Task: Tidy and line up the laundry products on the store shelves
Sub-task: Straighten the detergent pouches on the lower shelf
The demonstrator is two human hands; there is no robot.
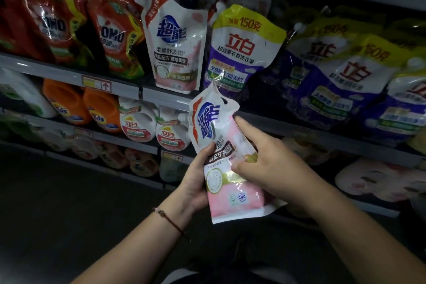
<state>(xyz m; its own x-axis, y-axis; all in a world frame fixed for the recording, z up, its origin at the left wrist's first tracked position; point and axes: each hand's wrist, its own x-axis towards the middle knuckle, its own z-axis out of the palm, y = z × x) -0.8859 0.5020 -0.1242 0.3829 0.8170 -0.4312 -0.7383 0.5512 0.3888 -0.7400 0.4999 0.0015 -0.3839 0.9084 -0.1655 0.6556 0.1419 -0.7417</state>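
Left hand grips pouch edge, thumb on front | right hand pinches opposite side, forefinger straight | pouch held below shelf | advice: stand upright, label forward, beside matching pouch.

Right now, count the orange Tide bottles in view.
2. Both stand side by side on the second shelf, left of the white bottles: one, the other to its right. More may hide behind.

Dim aisle, lit centre, dark vignetted corners, glare on glossy pouches, blurred bowed edges, murky floor
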